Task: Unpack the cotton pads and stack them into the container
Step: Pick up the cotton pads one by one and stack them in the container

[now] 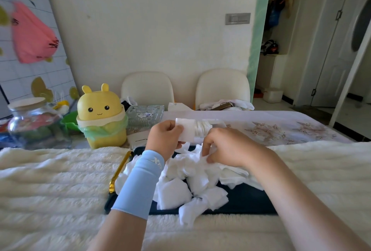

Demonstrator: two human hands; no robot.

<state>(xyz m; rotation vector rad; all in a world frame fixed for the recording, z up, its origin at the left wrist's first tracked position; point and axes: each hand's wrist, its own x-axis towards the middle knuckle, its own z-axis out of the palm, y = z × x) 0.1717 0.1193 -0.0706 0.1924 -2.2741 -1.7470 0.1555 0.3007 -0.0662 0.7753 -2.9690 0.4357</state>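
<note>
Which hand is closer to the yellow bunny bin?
Left. The left hand grips the container just right of the yellow bunny bin; the right hand is farther right, over the pads.

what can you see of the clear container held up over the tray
The container is a clear, plastic-looking box held lying sideways above the dark tray. A row of cotton pads stands on edge inside, near its middle. The left hand grips its left end. The right hand sits just below, pinching a white pad; whether it touches the box is unclear.
</note>
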